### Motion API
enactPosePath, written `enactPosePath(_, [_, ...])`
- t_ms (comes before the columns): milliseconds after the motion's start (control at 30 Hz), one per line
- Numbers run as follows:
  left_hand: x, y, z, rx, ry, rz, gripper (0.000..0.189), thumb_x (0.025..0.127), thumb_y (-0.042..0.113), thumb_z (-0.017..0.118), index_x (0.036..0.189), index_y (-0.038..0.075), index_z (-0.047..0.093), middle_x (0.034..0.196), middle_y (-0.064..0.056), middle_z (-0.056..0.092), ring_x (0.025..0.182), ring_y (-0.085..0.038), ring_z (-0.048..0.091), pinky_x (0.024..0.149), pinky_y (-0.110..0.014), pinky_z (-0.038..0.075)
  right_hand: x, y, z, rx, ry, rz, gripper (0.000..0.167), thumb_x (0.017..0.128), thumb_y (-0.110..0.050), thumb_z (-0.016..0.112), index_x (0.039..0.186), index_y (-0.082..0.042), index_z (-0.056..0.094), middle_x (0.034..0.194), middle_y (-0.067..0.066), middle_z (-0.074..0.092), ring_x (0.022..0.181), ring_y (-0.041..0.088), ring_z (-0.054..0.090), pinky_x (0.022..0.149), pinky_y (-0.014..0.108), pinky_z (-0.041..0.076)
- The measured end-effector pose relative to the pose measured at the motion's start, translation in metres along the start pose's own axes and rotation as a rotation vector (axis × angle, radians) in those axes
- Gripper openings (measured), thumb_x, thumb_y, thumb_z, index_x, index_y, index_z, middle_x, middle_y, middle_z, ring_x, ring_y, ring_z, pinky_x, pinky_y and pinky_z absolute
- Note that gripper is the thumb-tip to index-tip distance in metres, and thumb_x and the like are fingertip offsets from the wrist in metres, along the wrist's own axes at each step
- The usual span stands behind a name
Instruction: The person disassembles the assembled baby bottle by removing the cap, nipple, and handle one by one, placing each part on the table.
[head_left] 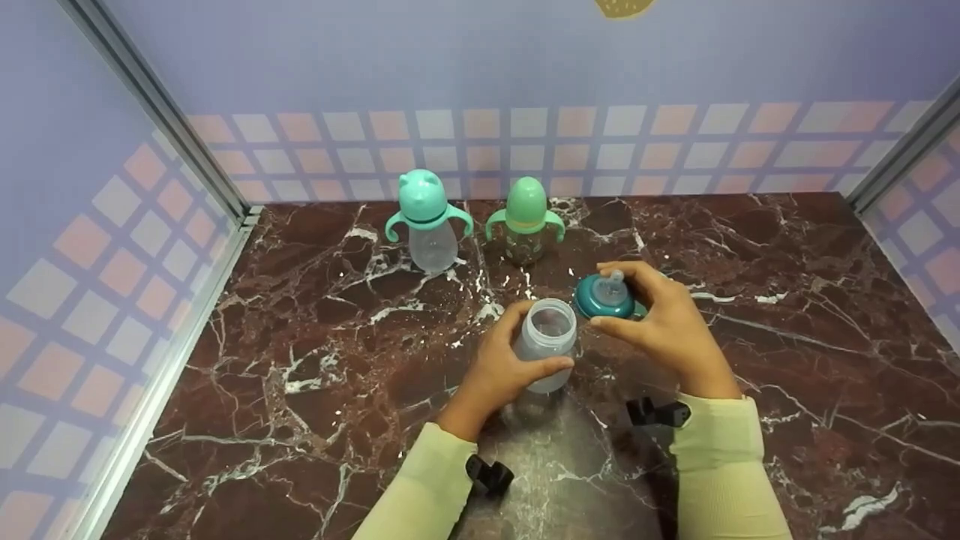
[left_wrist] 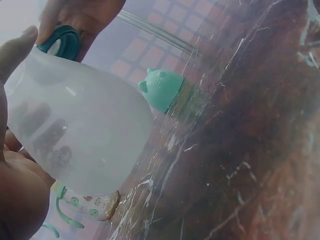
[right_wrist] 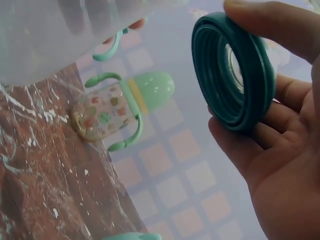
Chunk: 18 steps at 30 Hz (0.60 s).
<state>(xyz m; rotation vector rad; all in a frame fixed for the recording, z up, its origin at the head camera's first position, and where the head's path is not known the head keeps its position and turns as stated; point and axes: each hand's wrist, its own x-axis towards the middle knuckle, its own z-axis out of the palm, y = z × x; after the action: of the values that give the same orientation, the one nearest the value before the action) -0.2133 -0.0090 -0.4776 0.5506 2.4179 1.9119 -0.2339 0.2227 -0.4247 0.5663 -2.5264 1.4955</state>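
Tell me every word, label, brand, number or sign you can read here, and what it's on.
No text can be read for certain.
Green-capped bottle: small print, perhaps lettering, among pictures; too small and blurred to read.
Open bottle in the left hand: no writing visible.
Teal collar in the right hand: no writing visible.
Turquoise-capped bottle: no writing visible.
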Motion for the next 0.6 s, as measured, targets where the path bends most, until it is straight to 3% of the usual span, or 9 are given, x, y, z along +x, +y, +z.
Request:
enactPosePath(233, [0.006, -0.003, 0.006, -0.040, -0.009, -0.043, 0.073, 0.067, 0.036, 0.088, 0.130, 0.029, 0.051, 0.121, 0.003, 0.062, 0.111, -0.021, 0.060, 0.097, -0.044, 0.046, -0.002, 0.009, -0.009, -0.086, -0.040, 0.027, 0.058, 0.072, -0.027, 0.086, 0.122, -0.013, 0.059, 0.131, 0.003, 0.061, 0.117, 0.018, 0.062, 0.096, 0.012, 0.045])
enactPosePath(367, [0.009, -0.003, 0.010, -0.025, -0.012, -0.056, 0.075, 0.066, 0.037, 0.089, 0.130, 0.029, 0.050, 0.120, 0.002, 0.062, 0.112, -0.022, 0.060, 0.098, -0.042, 0.046, -0.004, 0.014, -0.014, -0.148, -0.088, 0.076, 0.060, 0.074, -0.034, 0.084, 0.124, -0.015, 0.057, 0.127, 0.004, 0.063, 0.114, 0.020, 0.063, 0.093, 0.024, 0.051])
enactPosePath(500, [0.013, -0.001, 0.015, 0.000, -0.018, -0.069, 0.076, 0.066, 0.039, 0.089, 0.130, 0.028, 0.050, 0.119, 0.003, 0.063, 0.109, -0.016, 0.060, 0.098, -0.040, 0.046, -0.004, 0.018, -0.019, -0.186, -0.112, 0.130, 0.062, 0.075, -0.038, 0.082, 0.127, -0.016, 0.056, 0.119, 0.007, 0.066, 0.108, 0.022, 0.065, 0.090, 0.039, 0.052])
enactPosePath(600, [0.016, 0.001, 0.017, 0.022, -0.020, -0.074, 0.078, 0.066, 0.040, 0.088, 0.131, 0.028, 0.049, 0.119, 0.005, 0.063, 0.108, -0.014, 0.060, 0.098, -0.040, 0.046, -0.005, 0.021, -0.023, -0.210, -0.116, 0.174, 0.062, 0.075, -0.042, 0.082, 0.126, -0.018, 0.056, 0.120, 0.007, 0.066, 0.107, 0.024, 0.065, 0.090, 0.043, 0.052])
